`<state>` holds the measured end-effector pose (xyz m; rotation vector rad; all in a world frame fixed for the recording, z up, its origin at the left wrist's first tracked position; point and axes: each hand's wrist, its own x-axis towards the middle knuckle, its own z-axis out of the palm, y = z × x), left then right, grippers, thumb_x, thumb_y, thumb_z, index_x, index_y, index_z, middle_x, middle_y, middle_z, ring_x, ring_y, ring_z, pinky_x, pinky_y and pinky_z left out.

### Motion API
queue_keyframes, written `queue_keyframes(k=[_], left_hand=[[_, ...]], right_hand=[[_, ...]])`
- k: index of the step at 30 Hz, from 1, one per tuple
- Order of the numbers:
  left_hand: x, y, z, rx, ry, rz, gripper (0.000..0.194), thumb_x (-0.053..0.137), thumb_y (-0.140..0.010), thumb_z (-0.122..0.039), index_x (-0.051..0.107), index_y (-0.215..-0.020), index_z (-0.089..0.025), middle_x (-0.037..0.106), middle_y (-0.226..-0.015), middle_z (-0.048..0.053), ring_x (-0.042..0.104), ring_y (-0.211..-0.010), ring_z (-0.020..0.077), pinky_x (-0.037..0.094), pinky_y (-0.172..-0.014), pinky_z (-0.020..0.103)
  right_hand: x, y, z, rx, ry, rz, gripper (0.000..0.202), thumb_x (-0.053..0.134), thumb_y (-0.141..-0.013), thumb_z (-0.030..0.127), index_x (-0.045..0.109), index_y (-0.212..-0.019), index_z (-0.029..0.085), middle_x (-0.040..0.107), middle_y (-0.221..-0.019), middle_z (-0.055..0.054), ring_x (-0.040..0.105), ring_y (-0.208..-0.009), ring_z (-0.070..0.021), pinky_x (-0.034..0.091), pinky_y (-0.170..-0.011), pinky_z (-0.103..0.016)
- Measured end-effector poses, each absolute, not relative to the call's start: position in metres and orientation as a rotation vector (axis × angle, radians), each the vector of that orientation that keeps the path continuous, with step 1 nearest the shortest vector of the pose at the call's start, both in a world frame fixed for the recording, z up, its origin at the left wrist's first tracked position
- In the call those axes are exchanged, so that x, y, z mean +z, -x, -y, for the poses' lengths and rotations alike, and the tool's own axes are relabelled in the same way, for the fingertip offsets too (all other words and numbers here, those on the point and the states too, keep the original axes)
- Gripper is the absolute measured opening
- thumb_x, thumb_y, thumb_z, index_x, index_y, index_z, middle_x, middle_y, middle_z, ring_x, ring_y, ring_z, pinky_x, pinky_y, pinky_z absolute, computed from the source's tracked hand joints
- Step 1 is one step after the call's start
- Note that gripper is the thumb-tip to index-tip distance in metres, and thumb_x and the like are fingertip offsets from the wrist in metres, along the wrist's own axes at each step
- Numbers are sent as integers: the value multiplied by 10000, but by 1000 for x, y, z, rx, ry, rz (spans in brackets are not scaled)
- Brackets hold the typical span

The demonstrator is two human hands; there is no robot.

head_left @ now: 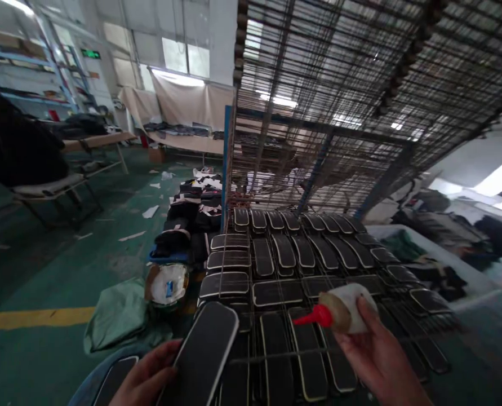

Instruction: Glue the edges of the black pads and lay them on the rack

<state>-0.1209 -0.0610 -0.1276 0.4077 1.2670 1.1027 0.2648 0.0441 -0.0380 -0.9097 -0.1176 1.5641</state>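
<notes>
Two bare hands are both occupied. The left hand (149, 375) grips a dark panel (206, 352) by its near left edge, fingers curled around the side; this seems to leave the broad face and pale rim unobstructed. The right hand (377, 349) grasps a pale bottle (356, 307), lying nearly level, its red nozzle (316, 317) pointing left toward the panel but apart from it. Gripping the body from behind probably keeps the fingers clear of the tip.

Just left of the held panel, another dark panel (115, 380) shows beside the left wrist. Beyond the hands, rows of pale-edged panels (276, 355) lie face up, mostly side by side, perhaps so their rims stay exposed. Above them slants a wire rack (327, 127), its tiers presumably tipped up for access to the lower layer. Leftward on the floor, a green cloth (119, 313) lies beside a round tub (151, 282). Farther left, a person (26, 141) sits near a table.
</notes>
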Motion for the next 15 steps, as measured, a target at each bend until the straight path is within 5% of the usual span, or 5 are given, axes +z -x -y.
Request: queue_keyframes(k=[5,15], left_hand=[[-47,58,34,837,-757,-1007,322,735,-725,-259,741,-1047,-250,772,-1059,53,700,-948,292,542,-855,403],[20,22,19,521,-1011,-911,316,628,-755,-255,747,-1042,-202,775,-961,77,692,-859,260,497,-748,335]], right_hand=[[20,-285,-56,1490,797,673,338,836,-766,394,705,-1041,247,750,-988,-58,699,-894,-269,609,-786,-393],[54,-309,-55,1473,712,997,337,828,-764,398,717,-1032,228,745,-983,-79,676,-949,-296,545,-875,-424]])
